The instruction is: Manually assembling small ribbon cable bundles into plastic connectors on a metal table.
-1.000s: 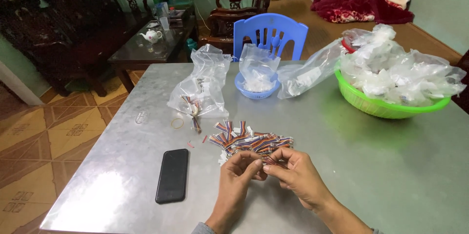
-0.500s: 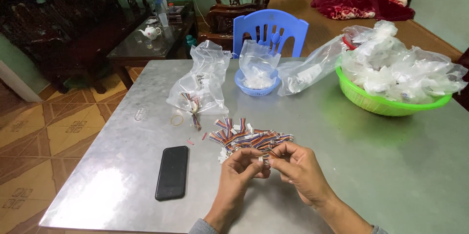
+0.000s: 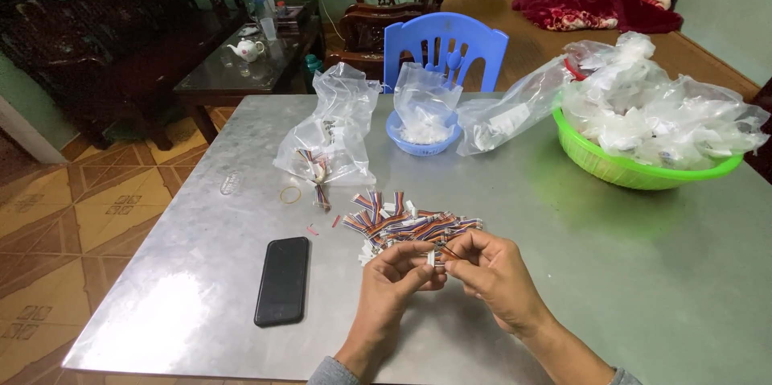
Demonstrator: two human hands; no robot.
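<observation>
Left hand: my fingers curl and pinch the small white plug.
Right hand: I pinch its striped wires.
Wires: lie left-right.

A home living room: carved dark wooden armchairs, a coffee table with a teapot, patterned floor tiles.
</observation>
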